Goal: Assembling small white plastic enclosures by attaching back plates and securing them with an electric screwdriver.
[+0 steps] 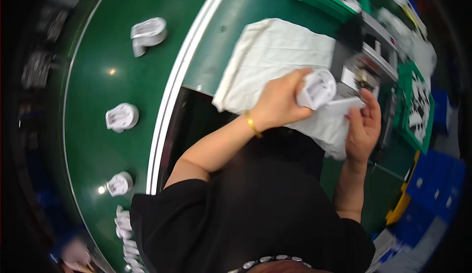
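Over a white cloth (290, 46) spread on the bench, my left hand (280, 98) grips a white plastic housing (319, 90) by its round, hollow head. Its open side faces up, showing moulded parts inside. A narrow white section reaches from the head toward the right, and my right hand (364, 128) has thumb and fingers closed around its far end. Whether that section is part of the housing or a separate piece, I cannot tell. Just beyond my right hand stands a small metal fixture (364, 76), partly blurred.
A green conveyor belt (108, 76) on the left carries several similar white housings (123, 117), behind a pale metal rail (169, 91). Green trays of small parts stand at the far side (319, 0) and the right (410, 110). Blue bins (435, 184) are at lower right.
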`<act>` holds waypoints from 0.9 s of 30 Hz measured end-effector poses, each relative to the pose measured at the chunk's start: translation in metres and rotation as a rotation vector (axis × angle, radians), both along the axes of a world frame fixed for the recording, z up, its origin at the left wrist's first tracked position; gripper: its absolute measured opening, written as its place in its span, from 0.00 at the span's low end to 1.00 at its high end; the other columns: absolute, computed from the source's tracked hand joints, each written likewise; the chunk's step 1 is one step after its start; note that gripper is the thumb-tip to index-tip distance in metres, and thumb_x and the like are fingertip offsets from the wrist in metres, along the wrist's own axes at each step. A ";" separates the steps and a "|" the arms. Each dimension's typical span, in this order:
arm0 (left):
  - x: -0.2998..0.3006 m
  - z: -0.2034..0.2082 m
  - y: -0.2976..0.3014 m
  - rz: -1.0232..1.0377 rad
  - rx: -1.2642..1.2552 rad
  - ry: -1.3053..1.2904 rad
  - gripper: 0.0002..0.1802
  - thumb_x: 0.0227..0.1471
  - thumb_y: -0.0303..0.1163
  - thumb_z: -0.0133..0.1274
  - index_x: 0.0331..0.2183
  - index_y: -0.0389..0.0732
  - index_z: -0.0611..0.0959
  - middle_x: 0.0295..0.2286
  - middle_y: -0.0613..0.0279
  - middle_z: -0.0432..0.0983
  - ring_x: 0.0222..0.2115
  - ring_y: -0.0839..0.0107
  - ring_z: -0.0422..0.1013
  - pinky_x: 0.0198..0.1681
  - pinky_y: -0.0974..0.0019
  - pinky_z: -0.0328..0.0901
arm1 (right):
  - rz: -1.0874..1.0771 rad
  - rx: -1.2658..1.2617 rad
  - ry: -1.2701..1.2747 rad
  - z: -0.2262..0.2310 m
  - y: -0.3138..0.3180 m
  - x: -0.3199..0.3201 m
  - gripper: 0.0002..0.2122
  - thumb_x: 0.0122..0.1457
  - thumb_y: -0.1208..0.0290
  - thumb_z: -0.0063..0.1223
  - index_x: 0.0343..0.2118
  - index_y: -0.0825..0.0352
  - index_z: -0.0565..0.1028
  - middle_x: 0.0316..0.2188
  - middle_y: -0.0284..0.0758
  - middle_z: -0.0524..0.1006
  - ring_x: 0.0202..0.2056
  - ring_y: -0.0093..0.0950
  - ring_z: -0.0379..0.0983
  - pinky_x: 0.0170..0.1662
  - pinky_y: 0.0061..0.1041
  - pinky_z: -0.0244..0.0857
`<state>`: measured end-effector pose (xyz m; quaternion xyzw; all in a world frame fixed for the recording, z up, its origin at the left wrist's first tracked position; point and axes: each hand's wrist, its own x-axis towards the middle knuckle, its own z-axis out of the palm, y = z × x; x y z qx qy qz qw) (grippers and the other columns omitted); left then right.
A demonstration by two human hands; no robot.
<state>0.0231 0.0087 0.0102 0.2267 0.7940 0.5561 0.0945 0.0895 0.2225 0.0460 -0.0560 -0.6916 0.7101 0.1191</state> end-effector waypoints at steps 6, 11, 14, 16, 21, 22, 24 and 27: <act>0.013 0.013 0.008 0.057 0.265 0.102 0.52 0.32 0.26 0.70 0.60 0.40 0.64 0.55 0.49 0.65 0.51 0.56 0.69 0.50 0.60 0.67 | 0.003 -0.007 0.012 0.039 -0.034 -0.006 0.15 0.57 0.85 0.57 0.48 0.73 0.76 0.32 0.28 0.77 0.30 0.14 0.69 0.34 0.12 0.63; 0.020 0.030 0.017 0.022 0.170 0.262 0.48 0.32 0.26 0.70 0.57 0.40 0.69 0.54 0.53 0.61 0.51 0.53 0.67 0.51 0.60 0.68 | 0.005 -0.051 0.047 0.046 -0.039 -0.003 0.12 0.57 0.83 0.59 0.44 0.73 0.77 0.34 0.31 0.78 0.30 0.14 0.70 0.34 0.12 0.63; 0.023 0.026 0.020 0.010 0.134 0.303 0.51 0.32 0.31 0.73 0.59 0.39 0.66 0.55 0.52 0.60 0.57 0.55 0.60 0.56 0.59 0.63 | 0.023 0.000 0.008 0.050 -0.040 0.006 0.12 0.56 0.82 0.61 0.43 0.72 0.77 0.34 0.31 0.78 0.31 0.15 0.70 0.35 0.13 0.64; 0.025 0.023 0.024 0.062 0.214 0.315 0.46 0.32 0.26 0.70 0.56 0.41 0.70 0.54 0.52 0.62 0.53 0.54 0.64 0.53 0.59 0.66 | 0.033 0.033 -0.025 0.051 -0.036 0.009 0.12 0.54 0.82 0.62 0.43 0.71 0.78 0.34 0.30 0.77 0.31 0.16 0.70 0.37 0.15 0.64; 0.033 0.029 0.027 0.073 0.153 0.373 0.46 0.33 0.26 0.70 0.57 0.41 0.68 0.54 0.50 0.61 0.55 0.52 0.61 0.56 0.58 0.63 | 0.025 0.581 0.197 0.045 -0.027 0.006 0.12 0.48 0.80 0.67 0.38 0.65 0.82 0.42 0.32 0.68 0.39 0.23 0.65 0.44 0.21 0.63; 0.033 0.029 0.027 0.088 0.142 0.366 0.47 0.33 0.26 0.70 0.57 0.41 0.68 0.54 0.49 0.60 0.55 0.51 0.61 0.56 0.57 0.63 | 0.094 0.625 0.268 0.039 -0.024 0.005 0.18 0.51 0.81 0.65 0.46 0.66 0.78 0.49 0.35 0.67 0.43 0.24 0.67 0.47 0.21 0.64; 0.035 0.032 0.025 0.057 0.146 0.362 0.48 0.34 0.27 0.71 0.58 0.40 0.66 0.56 0.48 0.58 0.56 0.51 0.60 0.58 0.57 0.61 | 0.039 0.316 0.114 0.043 -0.036 0.009 0.21 0.53 0.81 0.62 0.51 0.66 0.74 0.51 0.36 0.67 0.47 0.25 0.67 0.49 0.23 0.64; 0.035 0.045 0.014 -0.072 0.193 0.274 0.49 0.39 0.29 0.70 0.61 0.38 0.62 0.59 0.46 0.55 0.59 0.52 0.57 0.60 0.57 0.57 | 0.134 -0.247 -0.096 0.043 -0.030 0.012 0.29 0.58 0.80 0.55 0.63 0.69 0.59 0.56 0.42 0.68 0.54 0.30 0.67 0.56 0.28 0.64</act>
